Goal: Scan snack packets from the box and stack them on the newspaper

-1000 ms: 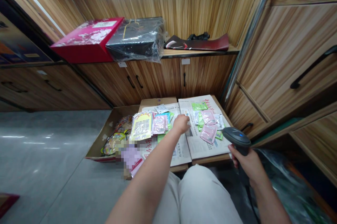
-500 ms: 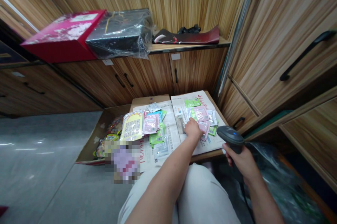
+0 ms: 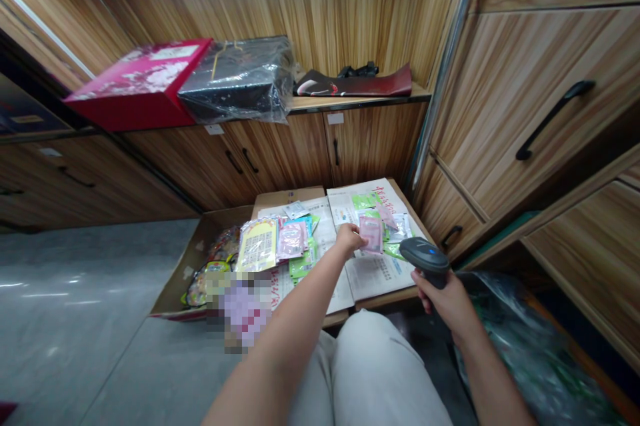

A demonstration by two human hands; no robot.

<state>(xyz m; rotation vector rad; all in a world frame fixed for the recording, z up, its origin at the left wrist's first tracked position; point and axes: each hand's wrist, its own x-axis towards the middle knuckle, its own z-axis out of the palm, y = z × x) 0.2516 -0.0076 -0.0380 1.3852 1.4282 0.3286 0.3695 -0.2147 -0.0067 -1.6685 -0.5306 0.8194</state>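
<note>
My left hand pinches the near left edge of a pink packet, lifted a little over the newspaper. Around it lie green packets, a silvery white packet and another pink one behind. In my right hand is a black barcode scanner, its head tipped toward the packets and a small blue light showing on top. Newspaper is spread beneath the packets. On its left half sit a second pink packet pile and a yellow printed packet.
A cardboard box with colourful packs stands at the left. Behind are wooden cabinets; a red box and a plastic-wrapped black box rest on their shelf. Clear plastic wrap lies at the lower right.
My left hand has drawn a pink packet up and leftward out of the right-hand group. The scanner stays in my right hand, and the view has shifted slightly.
</note>
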